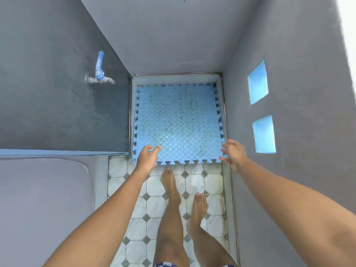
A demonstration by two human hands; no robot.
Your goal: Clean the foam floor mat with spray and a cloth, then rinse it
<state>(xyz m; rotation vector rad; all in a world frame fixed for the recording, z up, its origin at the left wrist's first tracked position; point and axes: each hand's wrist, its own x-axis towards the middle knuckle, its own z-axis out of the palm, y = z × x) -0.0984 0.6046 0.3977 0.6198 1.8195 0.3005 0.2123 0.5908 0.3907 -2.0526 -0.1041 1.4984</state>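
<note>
The blue foam mat (179, 120) lies flat at the far end of this narrow stall, speckled with dark dirt. Its toothed near edge laps onto the tiled floor (194, 184).

The left hand (148, 158) is over the mat's near left corner. Its fingers are loosely stretched forward and curl round nothing, though I can't tell whether the palm actually presses the foam. The right hand (234, 154) is at the near right corner, fingers spread and relaxed, tips at the mat's edge, and it too has hold of nothing.

The mat's near edge runs between the two hands, and just behind it, towards the person, stand two bare feet (171, 187). Tight on the outer side of the right hand is a grey wall (298, 132) set with two blue glass blocks (258, 81). Outside the left hand another grey wall ends by the mat's corner, and ahead of that hand a tap (99, 74) with a blue handle juts from it. Beyond both hands a pale kerb (173, 79) hems in the mat's far side
</note>
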